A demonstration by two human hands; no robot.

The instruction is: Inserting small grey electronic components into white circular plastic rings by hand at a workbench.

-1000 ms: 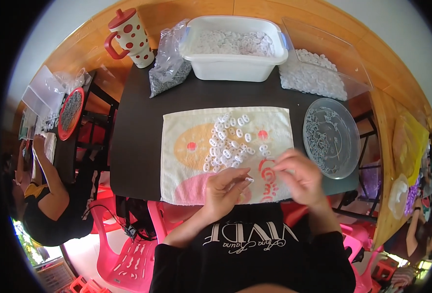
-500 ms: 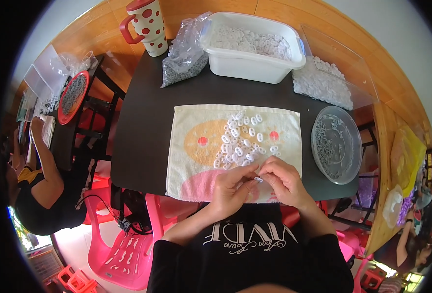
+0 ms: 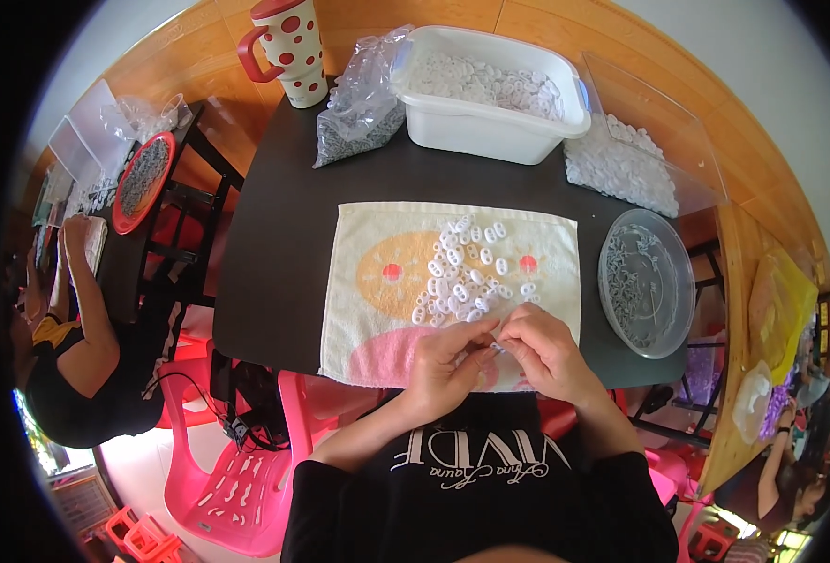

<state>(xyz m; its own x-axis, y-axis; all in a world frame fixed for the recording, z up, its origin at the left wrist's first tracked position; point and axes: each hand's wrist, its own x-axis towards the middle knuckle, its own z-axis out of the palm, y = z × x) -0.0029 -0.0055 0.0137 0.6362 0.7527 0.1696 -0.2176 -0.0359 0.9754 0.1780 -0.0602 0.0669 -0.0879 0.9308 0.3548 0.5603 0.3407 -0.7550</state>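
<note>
My left hand (image 3: 445, 368) and my right hand (image 3: 548, 355) meet over the near edge of a cream towel (image 3: 361, 225) with orange and pink patches. Fingertips of both are pinched around a small white plastic piece (image 3: 497, 348), mostly covered by the fingers. Just beyond them, a loose heap of white two-hole plastic pieces (image 3: 459, 274) lies on the towel; most are oval. To the right of the towel stands a round clear tub (image 3: 676, 326) with small grey parts inside.
At the back of the dark table (image 3: 279, 235) are a red-dotted tumbler (image 3: 295, 56), a clear bag of grey parts (image 3: 354, 131), a white bin (image 3: 481, 137) of white pieces and a bag of white pieces (image 3: 621, 169). Another person (image 3: 77, 366) sits at the left.
The fingertips have shifted slightly around the small white piece, and less of it shows. Both hands stay in the same place; the whole view has tilted a little.
</note>
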